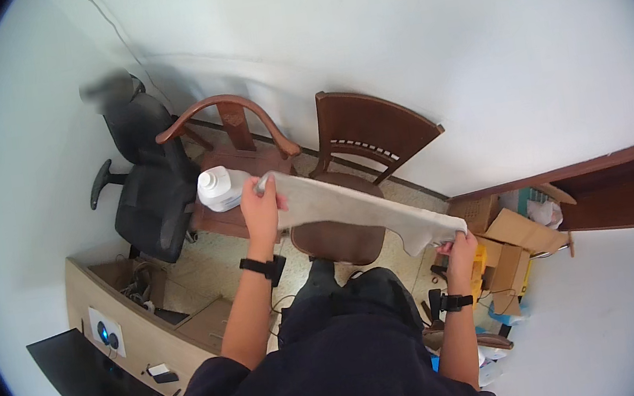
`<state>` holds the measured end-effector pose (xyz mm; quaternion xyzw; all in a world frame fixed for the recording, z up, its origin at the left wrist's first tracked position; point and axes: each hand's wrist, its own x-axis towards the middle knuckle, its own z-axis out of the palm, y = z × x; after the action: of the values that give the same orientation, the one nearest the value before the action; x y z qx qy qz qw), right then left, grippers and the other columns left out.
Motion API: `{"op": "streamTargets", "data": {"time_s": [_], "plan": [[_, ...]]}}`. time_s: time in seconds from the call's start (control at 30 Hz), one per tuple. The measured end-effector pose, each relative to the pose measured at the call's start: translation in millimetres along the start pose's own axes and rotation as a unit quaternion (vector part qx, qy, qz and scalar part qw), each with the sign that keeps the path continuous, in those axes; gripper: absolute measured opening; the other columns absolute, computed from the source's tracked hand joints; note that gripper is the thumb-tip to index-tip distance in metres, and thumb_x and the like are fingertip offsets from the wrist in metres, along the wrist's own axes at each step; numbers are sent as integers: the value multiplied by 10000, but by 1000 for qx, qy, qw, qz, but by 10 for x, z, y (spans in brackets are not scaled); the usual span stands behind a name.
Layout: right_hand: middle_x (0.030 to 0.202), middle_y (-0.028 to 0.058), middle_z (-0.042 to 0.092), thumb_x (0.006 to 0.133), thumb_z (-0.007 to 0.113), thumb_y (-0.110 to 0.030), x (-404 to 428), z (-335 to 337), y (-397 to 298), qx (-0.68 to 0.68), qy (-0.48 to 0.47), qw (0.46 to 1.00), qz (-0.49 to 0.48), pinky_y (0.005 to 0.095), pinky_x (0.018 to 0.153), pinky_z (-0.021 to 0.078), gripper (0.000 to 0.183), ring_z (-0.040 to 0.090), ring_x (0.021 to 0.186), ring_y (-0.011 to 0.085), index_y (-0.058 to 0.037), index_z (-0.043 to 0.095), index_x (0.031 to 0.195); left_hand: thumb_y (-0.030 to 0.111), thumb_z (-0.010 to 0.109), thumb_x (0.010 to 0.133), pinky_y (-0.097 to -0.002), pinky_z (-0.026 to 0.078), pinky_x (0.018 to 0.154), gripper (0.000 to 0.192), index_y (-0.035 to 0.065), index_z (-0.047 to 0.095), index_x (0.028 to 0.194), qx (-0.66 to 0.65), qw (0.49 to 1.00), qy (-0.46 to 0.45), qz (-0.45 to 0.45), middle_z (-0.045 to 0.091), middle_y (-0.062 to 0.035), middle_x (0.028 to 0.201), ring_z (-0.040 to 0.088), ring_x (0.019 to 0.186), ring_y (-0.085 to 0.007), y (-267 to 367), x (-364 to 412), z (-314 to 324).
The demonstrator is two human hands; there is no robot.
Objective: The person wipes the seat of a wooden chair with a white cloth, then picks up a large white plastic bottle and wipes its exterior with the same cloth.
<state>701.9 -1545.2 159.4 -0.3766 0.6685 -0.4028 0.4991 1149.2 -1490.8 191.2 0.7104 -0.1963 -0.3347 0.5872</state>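
Observation:
A pale grey-white cloth (347,200) is stretched between my two hands in front of my body, its top edge sloping down to the right. My left hand (260,205) pinches its left corner between thumb and fingers. At the right corner, my right hand (458,249) grips the cloth. Just left of my left hand, a white plastic jug with a cap (221,188) stands on the seat of a wooden armchair (233,119). Behind and below the cloth is a brown wooden chair (376,125), its seat partly covered from view.
A black office chair (147,189) stands at the left. Nearer, a desk (151,343) carries a monitor (102,384) and small items. Opened cardboard boxes (504,270) and other goods crowd the floor at the right, by a wooden shelf (625,193). A white wall runs behind the chairs.

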Motion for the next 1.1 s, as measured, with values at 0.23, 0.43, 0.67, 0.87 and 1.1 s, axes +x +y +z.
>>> {"op": "streamTargets", "data": {"time_s": [0.23, 0.43, 0.67, 0.87, 1.1], "plan": [[1073, 138, 737, 1071, 526, -269, 820, 330, -820, 149, 17, 987, 50, 356, 766, 615, 333, 748, 929, 251, -11, 616, 1261, 133, 666, 1021, -341, 567, 734, 237, 16, 469, 1081, -50, 989, 19, 140, 748, -175, 923, 754, 812, -230, 113, 1210, 924], [1407, 140, 599, 1057, 569, -217, 1976, 670, -712, 153, -17, 988, -14, 418, 1086, 482, 474, 573, 1333, 279, -11, 478, 1474, 64, 568, 1020, -462, 451, 1050, 383, 26, 460, 1386, 98, 972, -43, 208, 606, -304, 1296, 563, 1283, -428, 118, 1842, 1872], [1408, 172, 524, 993, 561, -56, 2567, 1178, -404, -36, -109, 993, -32, 363, 1095, 428, 592, 528, 1281, 243, 19, 367, 1547, 195, 634, 972, -503, 481, 999, 340, 22, 595, 1262, 402, 870, 77, 275, 646, -236, 1154, 576, 1149, -439, -490, 2221, 2436], [1297, 178, 594, 1007, 608, -93, 2825, 1064, -369, -143, -165, 974, -53, 369, 1057, 462, 461, 586, 1170, 246, 31, 457, 1425, 188, 627, 986, -490, 481, 882, 157, 33, 652, 969, 417, 882, 47, 215, 628, -163, 999, 571, 968, -392, -404, 2201, 2417], [1137, 106, 635, 1022, 620, -142, 2517, 811, -321, -116, -118, 984, -65, 314, 861, 514, 314, 613, 984, 187, 39, 556, 1270, 187, 634, 982, -491, 480, 883, 162, 33, 665, 942, 389, 895, 29, 216, 633, -157, 963, 573, 970, -386, -332, 1797, 2250]]}}
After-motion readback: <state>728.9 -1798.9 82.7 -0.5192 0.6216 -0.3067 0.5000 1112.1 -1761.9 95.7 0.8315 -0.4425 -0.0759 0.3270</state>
